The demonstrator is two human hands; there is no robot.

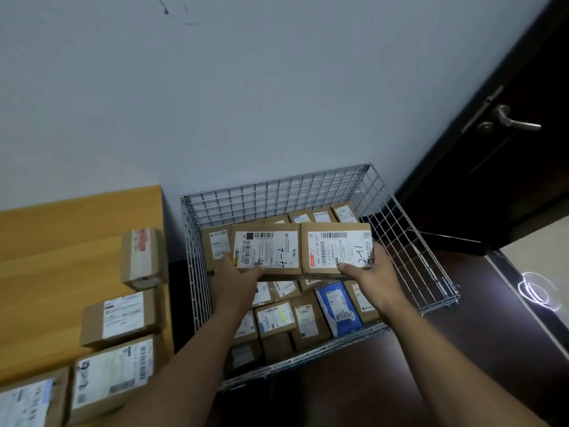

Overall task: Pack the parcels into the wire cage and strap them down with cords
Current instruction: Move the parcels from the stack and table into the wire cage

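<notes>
A wire cage [277,192] stands on the floor against the wall, its bottom covered with several labelled cardboard parcels and one blue parcel [338,306]. Over the cage I hold two brown parcels side by side. My left hand [237,278] grips the near edge of the parcel marked "4-2" [266,251]. My right hand [369,272] grips the near right corner of the parcel marked "2-11" [337,248], thumb on its label. Both parcels hover above the lower layer.
A wooden table [61,241] at the left carries several more cardboard parcels [123,315]. A dark door [508,124] with a metal handle stands at the right. A coil of white cord [537,291] lies on the floor right of the cage.
</notes>
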